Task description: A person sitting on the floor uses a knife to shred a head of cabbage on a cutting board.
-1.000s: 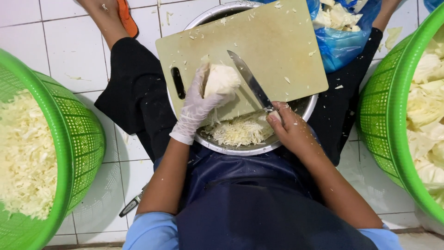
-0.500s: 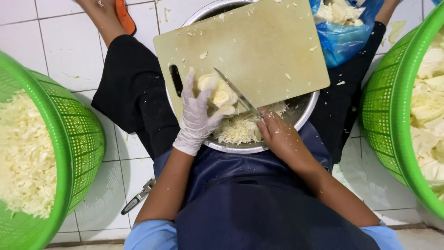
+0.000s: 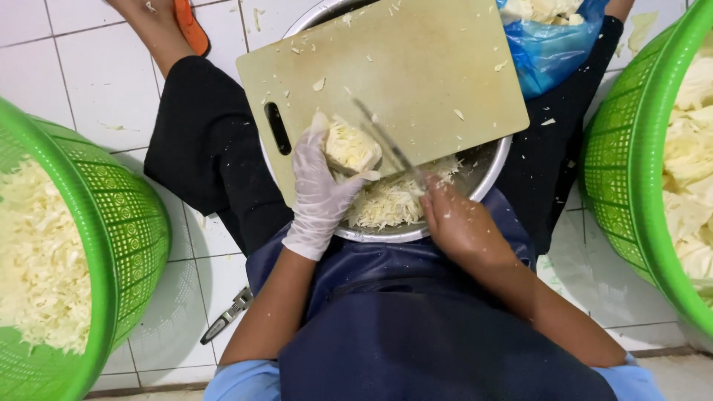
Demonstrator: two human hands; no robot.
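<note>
- Cabbage wedge (image 3: 350,146) on the near edge of the tan cutting board (image 3: 416,67), itself laid across the rim of a steel bowl (image 3: 490,174) that catches the shreds (image 3: 386,202).
- Gloved left hand (image 3: 319,193) cupped over the wedge, fingers curled round its near side and pressing it down.
- Bare right hand (image 3: 457,223) closed round the handle of a knife (image 3: 386,145), blade blurred, angled across the wedge's right face.
- Best done with left fingertips tucked back from the blade, thin even slices, wedge kept flat.
- Worth minding: board overhanging the bowl, likely to tip under hard pressure near its edge.
- Green baskets either side: shredded cabbage at left (image 3: 111,245), leaves at right (image 3: 624,171).
</note>
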